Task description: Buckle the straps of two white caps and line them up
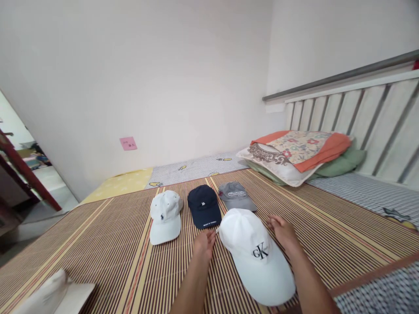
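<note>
A large white cap (257,255) with a dark two-letter logo is lying on the striped bamboo mat (98,244) that is covering the bed, its brim pointing toward five o'clock and its crown toward eleven o'clock. The left hand (204,245) is resting at the cap's nine o'clock side, fingers loosely curled at the back edge of the crown, touching it or just beside it; whether it is gripping the fabric cannot be told. The right hand (283,232) is sitting at the cap's two o'clock side, fingers relaxed and spread, just beside the crown, not clenched on anything visible.

Beyond the hands, three more caps are lying in a row: a white cap with a small emblem (165,216) at eleven o'clock, a navy cap (203,206) at twelve, and a grey cap (236,196) at one o'clock, touching the large cap's crown. Pillows (294,155) are piled against the slatted headboard (360,113) at two o'clock. Another pale cap (52,294) is lying at the mat's eight o'clock edge. A pink note (128,143) is sticking to the wall.
</note>
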`<state>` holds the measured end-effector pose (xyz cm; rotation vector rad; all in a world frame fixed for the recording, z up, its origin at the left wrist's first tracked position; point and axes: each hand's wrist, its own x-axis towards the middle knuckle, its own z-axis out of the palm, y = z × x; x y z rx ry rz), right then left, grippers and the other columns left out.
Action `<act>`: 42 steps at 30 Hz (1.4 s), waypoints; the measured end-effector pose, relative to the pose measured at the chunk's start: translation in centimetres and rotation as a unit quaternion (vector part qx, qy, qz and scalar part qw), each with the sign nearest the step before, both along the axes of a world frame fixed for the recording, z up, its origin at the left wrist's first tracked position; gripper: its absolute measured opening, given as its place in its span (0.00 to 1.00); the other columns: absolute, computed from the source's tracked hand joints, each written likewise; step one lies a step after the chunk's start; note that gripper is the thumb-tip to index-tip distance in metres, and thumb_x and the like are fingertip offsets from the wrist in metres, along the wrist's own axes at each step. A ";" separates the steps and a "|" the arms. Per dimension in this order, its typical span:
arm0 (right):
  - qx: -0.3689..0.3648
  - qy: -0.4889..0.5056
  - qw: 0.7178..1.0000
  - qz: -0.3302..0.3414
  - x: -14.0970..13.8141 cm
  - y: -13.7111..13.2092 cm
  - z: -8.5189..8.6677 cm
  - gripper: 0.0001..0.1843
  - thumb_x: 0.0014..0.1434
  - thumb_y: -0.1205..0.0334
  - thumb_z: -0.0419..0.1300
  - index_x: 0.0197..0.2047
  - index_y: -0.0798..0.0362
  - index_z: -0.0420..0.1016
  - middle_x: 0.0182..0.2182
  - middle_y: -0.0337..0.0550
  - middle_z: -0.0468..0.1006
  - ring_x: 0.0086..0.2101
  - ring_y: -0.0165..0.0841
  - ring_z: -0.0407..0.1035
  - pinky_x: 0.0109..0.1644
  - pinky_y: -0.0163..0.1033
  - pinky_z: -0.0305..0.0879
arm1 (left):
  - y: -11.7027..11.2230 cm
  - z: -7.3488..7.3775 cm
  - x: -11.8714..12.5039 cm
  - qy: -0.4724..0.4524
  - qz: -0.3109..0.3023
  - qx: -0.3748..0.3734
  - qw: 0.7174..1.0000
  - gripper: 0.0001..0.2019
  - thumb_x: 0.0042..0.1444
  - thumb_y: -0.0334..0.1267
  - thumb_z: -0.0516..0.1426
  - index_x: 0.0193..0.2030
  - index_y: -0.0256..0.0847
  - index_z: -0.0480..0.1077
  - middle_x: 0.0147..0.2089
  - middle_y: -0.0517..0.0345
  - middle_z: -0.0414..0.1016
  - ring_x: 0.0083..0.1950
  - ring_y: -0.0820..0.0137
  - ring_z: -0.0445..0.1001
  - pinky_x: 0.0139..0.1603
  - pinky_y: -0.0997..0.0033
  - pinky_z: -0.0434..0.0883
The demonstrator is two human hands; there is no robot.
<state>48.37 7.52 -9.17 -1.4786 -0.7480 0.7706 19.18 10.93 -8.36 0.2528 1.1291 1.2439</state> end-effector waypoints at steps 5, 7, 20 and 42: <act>0.012 -0.011 1.000 0.005 0.0 -0.2 0.6 0.18 0.53 0.58 0.58 0.44 0.54 0.82 0.41 0.56 0.87 0.42 0.47 0.81 0.51 0.51 0.76 | 0.6 0.1 -0.1 -0.022 0.005 -0.009 1.000 0.17 0.68 0.42 0.61 0.60 0.39 0.72 0.59 0.48 0.76 0.53 0.60 0.78 0.51 0.53 0.79; 0.015 -0.013 1.000 0.014 0.0 -0.4 0.8 0.16 0.53 0.58 0.59 0.42 0.53 0.83 0.40 0.55 0.87 0.41 0.47 0.82 0.51 0.50 0.76 | 0.7 0.1 -0.1 -0.030 0.008 -0.007 0.999 0.17 0.68 0.42 0.61 0.59 0.39 0.72 0.59 0.48 0.76 0.52 0.60 0.78 0.51 0.54 0.79; 0.032 -0.014 0.999 0.031 -0.5 -0.3 1.0 0.15 0.52 0.55 0.62 0.40 0.52 0.83 0.37 0.51 0.87 0.40 0.47 0.81 0.49 0.50 0.77 | 3.1 0.0 -0.9 -0.058 0.034 -0.011 0.998 0.15 0.68 0.43 0.60 0.57 0.39 0.73 0.56 0.49 0.78 0.50 0.62 0.80 0.50 0.56 0.80; 0.060 0.063 0.993 0.077 -0.7 1.5 0.4 0.16 0.56 0.54 0.61 0.44 0.51 0.83 0.46 0.52 0.87 0.49 0.46 0.81 0.59 0.49 0.74 | -6.3 -1.1 -6.5 0.223 -0.039 0.176 0.958 0.14 0.51 0.28 0.69 0.43 0.46 0.80 0.65 0.49 0.76 0.78 0.55 0.55 0.79 0.56 0.50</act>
